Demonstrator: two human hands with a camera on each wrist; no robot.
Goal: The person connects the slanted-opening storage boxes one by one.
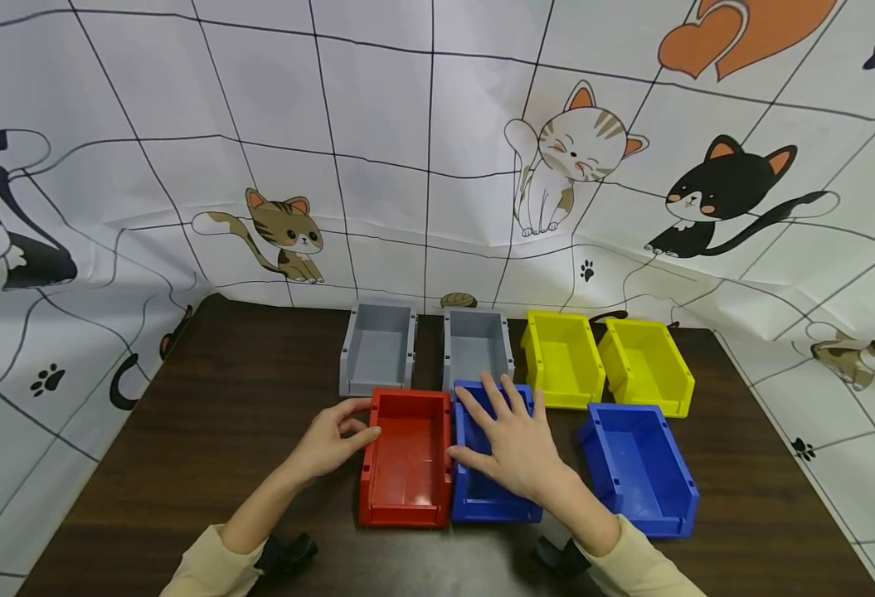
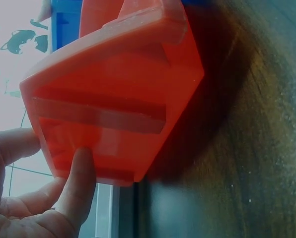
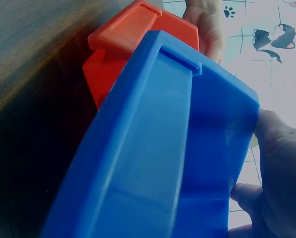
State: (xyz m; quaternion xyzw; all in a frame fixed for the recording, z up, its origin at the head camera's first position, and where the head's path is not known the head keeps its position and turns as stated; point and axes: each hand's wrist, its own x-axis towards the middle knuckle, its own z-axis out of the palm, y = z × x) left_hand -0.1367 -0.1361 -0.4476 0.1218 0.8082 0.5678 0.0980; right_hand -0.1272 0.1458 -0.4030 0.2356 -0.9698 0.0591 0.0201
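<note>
My left hand (image 1: pixel 328 435) has a bent, narrow grip on the red bin (image 1: pixel 410 456): the thumb is at the rim and a fingertip presses the outer side wall, on the bin's 9 o'clock side. My right hand (image 1: pixel 519 448) is spread wide, fingers fanned and nearly straight over the front blue bin (image 1: pixel 493 509), with contact along its edge and no full grasp that I can see. That blue bin sits just beside the red one, at its 3 o'clock; whether their walls actually touch I cannot tell. Further out at 3 o'clock, past a narrow gap, stands the outer blue bin (image 1: pixel 640 464), turned a little askew. Measured from the red bin, the left grey bin (image 1: pixel 381 352) is near 11 o'clock, the right grey bin (image 1: pixel 474 342) near 1, and the inner yellow bin (image 1: pixel 562 356) and outer yellow bin (image 1: pixel 648 365) side by side toward 2. All rest on the dark table (image 1: pixel 206 431), with a cat-printed cloth (image 1: pixel 385 99) beyond at 12 o'clock. I judge the setting-out well along: the back row of four looks done, while the front three seem unfinished, two being under my hands and the outer blue lacking alignment.
</note>
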